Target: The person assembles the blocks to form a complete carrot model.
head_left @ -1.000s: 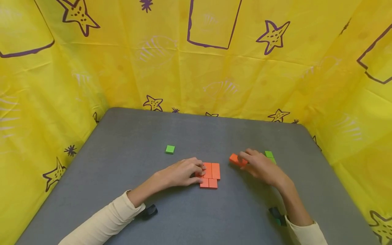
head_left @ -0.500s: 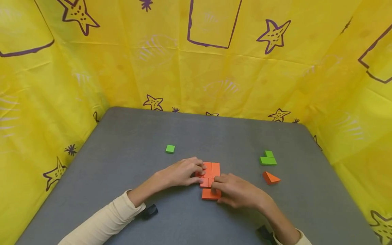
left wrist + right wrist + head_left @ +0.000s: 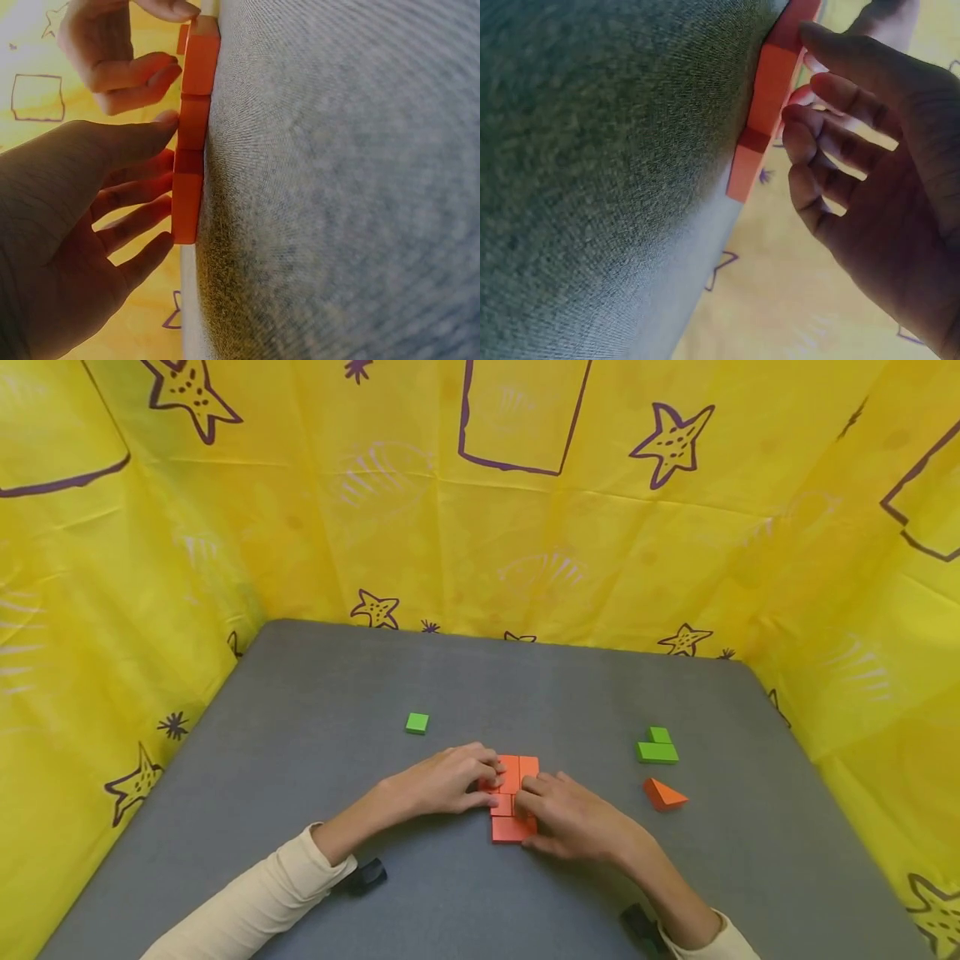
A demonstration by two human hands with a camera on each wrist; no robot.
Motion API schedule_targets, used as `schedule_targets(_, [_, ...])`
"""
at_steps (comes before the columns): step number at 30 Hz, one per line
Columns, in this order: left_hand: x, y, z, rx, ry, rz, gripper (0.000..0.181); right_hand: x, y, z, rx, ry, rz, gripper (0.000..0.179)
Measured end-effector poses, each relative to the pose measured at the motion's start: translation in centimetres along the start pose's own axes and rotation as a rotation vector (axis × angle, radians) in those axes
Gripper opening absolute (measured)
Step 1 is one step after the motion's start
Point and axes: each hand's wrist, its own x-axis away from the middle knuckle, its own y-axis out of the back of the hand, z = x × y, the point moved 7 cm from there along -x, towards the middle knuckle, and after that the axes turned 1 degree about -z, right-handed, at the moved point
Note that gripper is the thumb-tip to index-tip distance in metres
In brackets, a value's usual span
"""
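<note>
Flat orange blocks (image 3: 509,770) lie together on the grey table in the head view, with a rectangular orange block (image 3: 510,830) against their near side. My left hand (image 3: 442,783) rests its fingertips on the left part of this group; its fingers look extended in the left wrist view, touching the tops of the blocks (image 3: 187,202). At the near right corner, my right hand (image 3: 573,820) holds the rectangular block between thumb and bent fingers, covering part of the group. The right wrist view shows its thumb (image 3: 832,46) touching an orange block (image 3: 774,82).
A green square block (image 3: 417,723) lies beyond the left hand. To the right are a green rectangular block (image 3: 657,753), a smaller green block (image 3: 658,735) and an orange triangular block (image 3: 663,795). Yellow patterned cloth (image 3: 480,543) encloses the table's back and sides.
The right hand brought the rectangular orange block from the right to the group's near side and slid it against the others. It left the triangular block behind. My left hand stayed in place.
</note>
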Motion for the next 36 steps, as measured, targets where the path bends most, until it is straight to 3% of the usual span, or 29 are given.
schedule_targets(8, [-0.1, 0.0, -0.1, 0.003, 0.009, 0.007, 0.024, -0.8, -0.2, 0.2, 0.022, -0.06, 0.015, 0.039])
schedule_targets(16, [-0.2, -0.2, 0.0, 0.007, 0.026, 0.022, 0.025, -1.2, -0.2, 0.4, 0.058, -0.051, 0.018, 0.043])
schedule_targets(23, [-0.1, -0.1, 0.0, 0.002, 0.014, 0.014, 0.025, -0.8, 0.3, -0.3, 0.033, -0.087, 0.011, 0.037])
schedule_targets(28, [0.0, 0.0, 0.1, 0.007, 0.017, 0.008, 0.024, 0.5, 1.8, -2.0, 0.04, -0.198, -0.014, 0.031])
schedule_targets(32, [0.1, -0.1, 0.1, 0.005, 0.02, 0.002, 0.024, 2.5, 3.2, -4.1, 0.044, -0.299, -0.029, 0.028])
schedule_targets(36, [0.0, -0.1, 0.0, 0.003, 0.013, 0.003, 0.026, 4.9, 4.8, -6.2, 0.041, -0.351, -0.053, 0.027])
